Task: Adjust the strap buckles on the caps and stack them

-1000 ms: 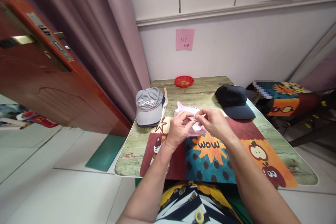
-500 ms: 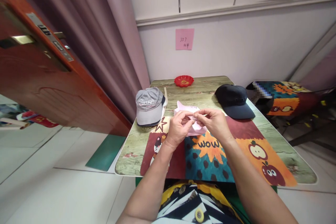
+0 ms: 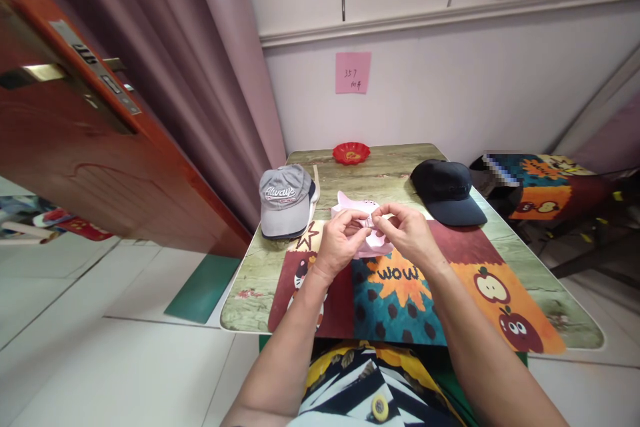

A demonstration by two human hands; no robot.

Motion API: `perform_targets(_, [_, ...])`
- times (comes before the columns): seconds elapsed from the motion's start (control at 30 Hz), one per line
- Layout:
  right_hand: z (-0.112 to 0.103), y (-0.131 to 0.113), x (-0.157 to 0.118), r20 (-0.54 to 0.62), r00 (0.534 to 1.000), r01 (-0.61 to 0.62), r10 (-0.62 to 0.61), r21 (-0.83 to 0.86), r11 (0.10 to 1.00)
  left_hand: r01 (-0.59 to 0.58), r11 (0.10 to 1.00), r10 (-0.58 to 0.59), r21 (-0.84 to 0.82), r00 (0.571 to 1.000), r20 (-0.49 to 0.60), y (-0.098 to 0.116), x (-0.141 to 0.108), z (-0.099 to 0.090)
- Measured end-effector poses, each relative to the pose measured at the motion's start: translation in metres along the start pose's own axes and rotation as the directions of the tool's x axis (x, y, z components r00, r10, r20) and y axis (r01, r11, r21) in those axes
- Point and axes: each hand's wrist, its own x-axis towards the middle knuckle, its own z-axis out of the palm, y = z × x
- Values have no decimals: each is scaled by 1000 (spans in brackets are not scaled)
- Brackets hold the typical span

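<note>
Okay, small pale piece [image 3: 369, 222], held over the far middle part of the placemat [image 3: 400, 330], mostly covered by fingers; can't tell what it is. Likely very light; looks thin, maybe bendy, so a soft fingertip pinch at opposite edges should suit, and a hard squeeze might crease it. Slipperiness can't be judged. Piece sits between the two grips: left hand [image 3: 343, 240] has thumb and forefinger closed on its left side, right hand [image 3: 407, 230] pinches its right side, both above the mat's far half. Just past the piece, a pink cat-eared item [image 3: 347, 203] overlaps the mat's far edge. Further out: grey cap [image 3: 285, 195] by the mat's far left corner, black cap [image 3: 443, 190] beyond its far edge to the right, red dish [image 3: 337, 155] well beyond it on the tabletop [image 3: 250, 293].
</note>
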Motion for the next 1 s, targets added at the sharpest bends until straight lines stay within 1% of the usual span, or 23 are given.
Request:
perform_targets(0.1, [3,-2,0,-34,999,15,-16,-40,999,4,1000,-4,-15,1000,7,2,0,1])
perform_targets(0.2, [8,-2,-1,-94,995,23,-37,-146,989,24,1000,-24,-19,1000,9,1,0,2])
perform_targets(0.23, [8,-2,-1,-104,994,24,-40,-157,987,33,999,-33,-26,999,7,0,0,2])
perform_targets(0.27, [9,-1,-2,-100,994,25,-39,-132,991,46,998,-45,-43,999,6,-1,-1,1])
perform_targets(0.3, [9,1,-2,-74,997,28,-33,-67,997,60,996,-60,-68,998,6,-2,-1,0])
perform_targets(0.33, [8,3,-2,-32,999,31,-30,30,999,76,992,-75,-97,997,7,-4,-1,-1])
perform_targets(0.4, [8,10,-3,74,996,36,-54,230,973,108,985,-108,-138,994,5,-6,-2,-4])
perform_targets(0.43, [8,14,-3,121,990,39,-78,294,955,123,981,-124,-148,992,4,-6,-2,-5])
perform_targets(0.5, [10,22,-2,170,979,51,-114,335,941,157,976,-155,-152,988,20,-6,-2,-8])
perform_targets(0.53, [12,25,-1,167,979,61,-121,327,943,165,975,-163,-147,986,24,-5,-1,-10])
perform_targets(0.57, [14,28,0,148,981,72,-123,308,949,162,978,-160,-131,987,22,-4,-1,-11])
perform_targets(0.63, [17,31,2,62,990,106,-126,258,960,115,992,-115,-58,993,-12,0,0,-13])
perform_targets(0.7, [20,32,4,-29,991,132,-128,210,969,59,997,-55,41,994,-92,5,1,-16])
perform_targets(0.73, [21,31,4,-60,990,139,-129,198,970,51,996,-40,76,989,-141,8,1,-17])
perform_targets(0.77, [22,31,5,-82,988,143,-129,192,971,63,994,-45,91,981,-188,10,2,-18])
perform_targets(0.8, [22,31,5,-97,987,146,-130,187,971,94,992,-74,81,972,-225,12,2,-18])
perform_targets(0.83, [22,30,5,-106,985,150,-133,180,972,142,989,-126,51,963,-236,14,2,-19])
perform_targets(0.87, [23,31,5,-108,984,156,-139,170,973,200,980,-194,6,957,-214,15,3,-18])
perform_targets(0.93, [23,31,4,-110,982,171,-156,136,976,320,943,-327,-90,940,-95,18,4,-16])
perform_targets(1.0, [23,31,3,-102,978,189,-180,93,978,394,905,-398,-159,917,11,19,5,-14])
